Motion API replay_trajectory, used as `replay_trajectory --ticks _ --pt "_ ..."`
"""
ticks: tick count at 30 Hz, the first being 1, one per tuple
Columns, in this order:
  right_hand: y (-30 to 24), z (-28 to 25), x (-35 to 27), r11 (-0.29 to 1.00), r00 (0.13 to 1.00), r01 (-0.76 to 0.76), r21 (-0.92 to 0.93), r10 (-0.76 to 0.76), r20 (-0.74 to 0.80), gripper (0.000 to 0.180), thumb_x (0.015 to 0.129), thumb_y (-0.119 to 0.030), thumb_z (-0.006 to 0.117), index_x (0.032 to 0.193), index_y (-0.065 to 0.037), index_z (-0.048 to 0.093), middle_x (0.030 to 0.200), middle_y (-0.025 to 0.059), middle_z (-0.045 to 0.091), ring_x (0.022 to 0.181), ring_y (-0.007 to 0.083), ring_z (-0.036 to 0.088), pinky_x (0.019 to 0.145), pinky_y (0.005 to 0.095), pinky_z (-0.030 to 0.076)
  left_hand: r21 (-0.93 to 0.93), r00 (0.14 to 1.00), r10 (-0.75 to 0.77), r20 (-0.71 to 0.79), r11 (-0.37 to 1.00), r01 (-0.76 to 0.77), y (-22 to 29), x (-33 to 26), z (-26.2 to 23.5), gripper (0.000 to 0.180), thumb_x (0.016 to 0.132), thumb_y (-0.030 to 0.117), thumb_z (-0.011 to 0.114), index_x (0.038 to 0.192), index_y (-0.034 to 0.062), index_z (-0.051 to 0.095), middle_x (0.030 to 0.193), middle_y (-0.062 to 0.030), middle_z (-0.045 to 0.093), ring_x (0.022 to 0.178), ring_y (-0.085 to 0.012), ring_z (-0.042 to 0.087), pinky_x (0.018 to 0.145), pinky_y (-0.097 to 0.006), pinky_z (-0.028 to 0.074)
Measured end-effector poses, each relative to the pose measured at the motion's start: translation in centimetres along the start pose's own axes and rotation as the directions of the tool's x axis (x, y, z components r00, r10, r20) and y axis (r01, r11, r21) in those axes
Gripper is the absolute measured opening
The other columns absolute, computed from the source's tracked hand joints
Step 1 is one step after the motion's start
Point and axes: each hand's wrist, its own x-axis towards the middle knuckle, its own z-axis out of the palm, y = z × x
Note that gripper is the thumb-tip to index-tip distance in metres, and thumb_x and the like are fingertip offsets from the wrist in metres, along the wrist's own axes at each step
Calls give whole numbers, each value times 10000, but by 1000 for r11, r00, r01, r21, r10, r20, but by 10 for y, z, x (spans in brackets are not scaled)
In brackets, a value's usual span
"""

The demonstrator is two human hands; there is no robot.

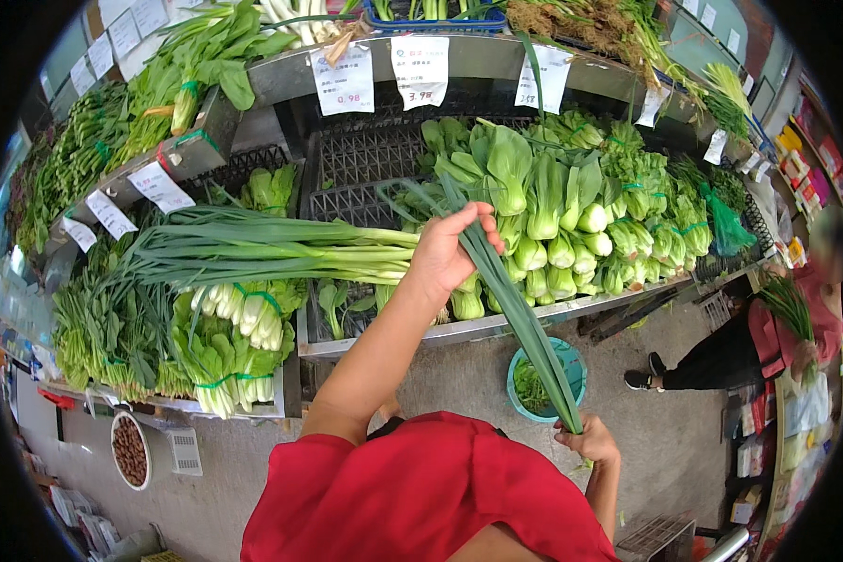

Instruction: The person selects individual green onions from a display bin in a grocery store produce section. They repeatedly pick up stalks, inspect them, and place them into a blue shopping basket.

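Fingers (478, 220) curled round leek leaf (520, 318); left arm raised.

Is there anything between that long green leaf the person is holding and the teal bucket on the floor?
Nothing visible. The long green leaf runs between left hand and right hand, passing in front of the teal bucket.

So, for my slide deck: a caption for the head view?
Left hand and right hand hold a long green leaf before bok choy.
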Motion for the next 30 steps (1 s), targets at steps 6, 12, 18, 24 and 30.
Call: replay_trajectory --ticks 6,12,18,24,30 --pt "19 -17 -7 985 999 1 -173 -7 -37 169 709 -79 721 843 -19 637 710 -20 581 645 81 510 580 258 428 1 989 151 -2 989 -151 23 -12 -5 180 929 189 468 945 19 526 696 -34 498 591 -144 438 612 -337 391" --pt "10 -28 3 953 997 73 -294 -73 12 187 702 -56 703 861 3 622 761 3 599 716 101 531 637 265 440 44 959 282 -28 959 -281 61 -41 -7 176 918 185 488 956 18 533 675 -35 492 557 -137 412 552 -299 346" --pt "-44 -15 32 878 945 328 -348 -309 110 180 713 -36 665 878 12 609 667 45 576 601 118 457 551 305 406 125 890 449 -82 890 -438 138 -89 -13 187 894 191 516 956 16 539 655 -15 468 521 -115 371 517 -271 336" --pt "-158 58 78 641 809 551 -535 -568 152 222 747 -103 660 893 36 567 647 160 528 572 219 514 554 331 420 303 713 695 -91 702 -645 273 -153 -4 132 908 121 466 942 -5 483 625 -10 449 498 -97 362 476 -255 323" --pt "-289 129 123 389 560 801 -454 -756 340 321 741 -68 648 1044 -1 565 825 204 615 734 350 619 649 388 483 555 576 817 -8 483 -677 420 -235 13 113 873 63 438 763 39 450 626 -17 408 496 -110 322 494 -259 324"
